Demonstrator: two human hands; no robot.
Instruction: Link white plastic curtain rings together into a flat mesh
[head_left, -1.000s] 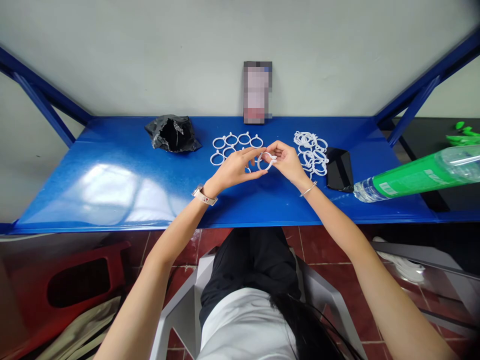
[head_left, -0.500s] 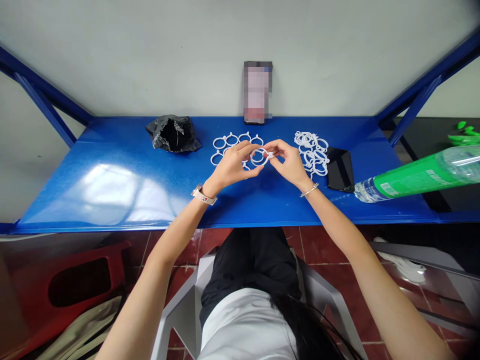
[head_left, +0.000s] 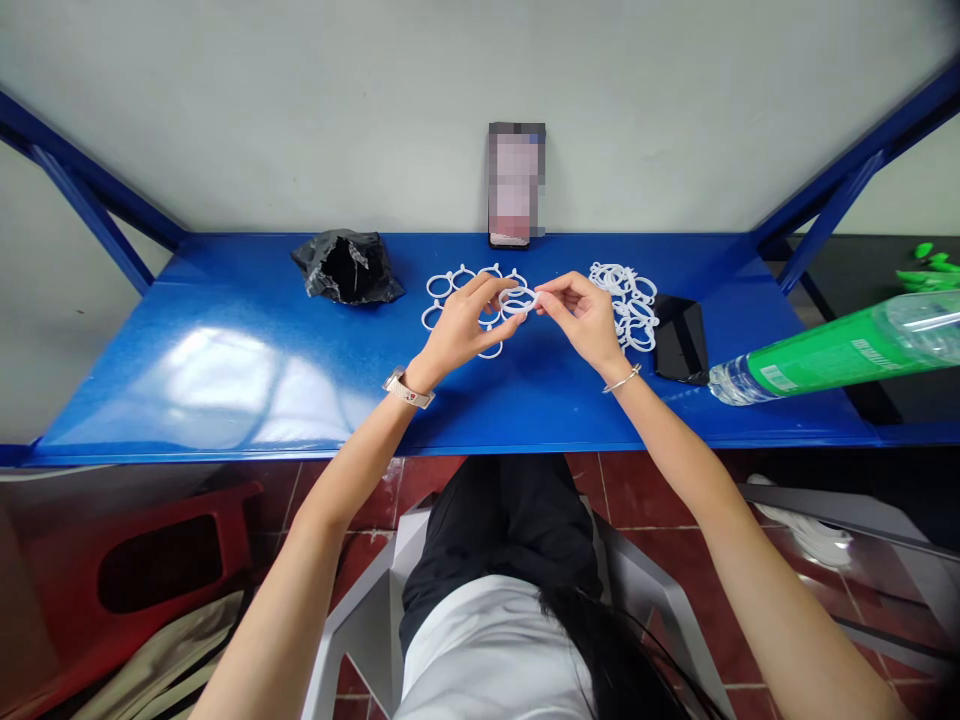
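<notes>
A white plastic curtain ring with a small eyelet is held between my two hands, above the blue table. My right hand pinches its right side, at the eyelet, between thumb and forefinger. Around the left side of the ring curl the thumb and fingers of my left hand. More white rings lie spread on the table beneath and behind my left hand, which partly covers them. To the right of my right hand is a heap of similar rings, overlapping one another.
A crumpled black plastic bag sits open at the back left of the blue table. One phone leans on the wall; a dark phone lies right of the heap. A bottle with a green label juts in from the right.
The held ring has tilted to a flatter angle. My right hand has shifted slightly up and its fingers have closed in at the eyelet; the left thumb has risen towards the ring.
</notes>
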